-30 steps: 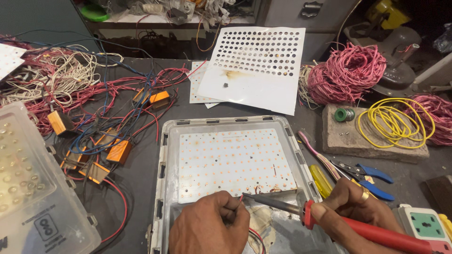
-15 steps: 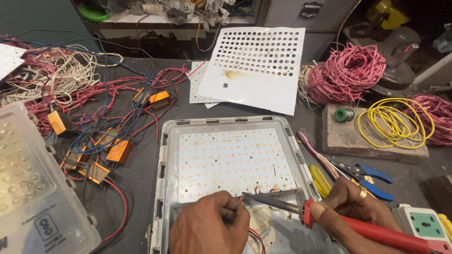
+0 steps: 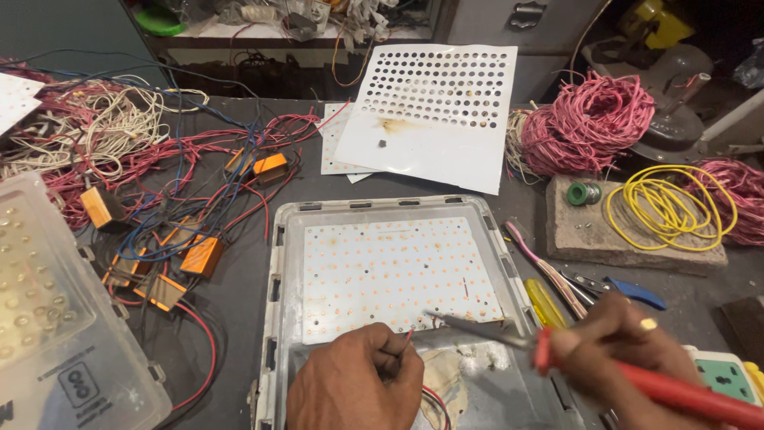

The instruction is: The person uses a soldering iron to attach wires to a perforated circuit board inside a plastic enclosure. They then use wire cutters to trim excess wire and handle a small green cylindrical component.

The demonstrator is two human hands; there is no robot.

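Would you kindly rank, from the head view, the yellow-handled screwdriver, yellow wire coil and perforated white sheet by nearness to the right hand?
1. yellow-handled screwdriver, just left of the right hand.
2. yellow wire coil, up on the stone slab to the right.
3. perforated white sheet, at the bench's far side.

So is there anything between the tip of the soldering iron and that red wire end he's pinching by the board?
Nothing visible. The soldering iron tip hangs over the bare lower edge of the LED board, with open space to the red wire pinched in the left hand. The right hand holds the iron.
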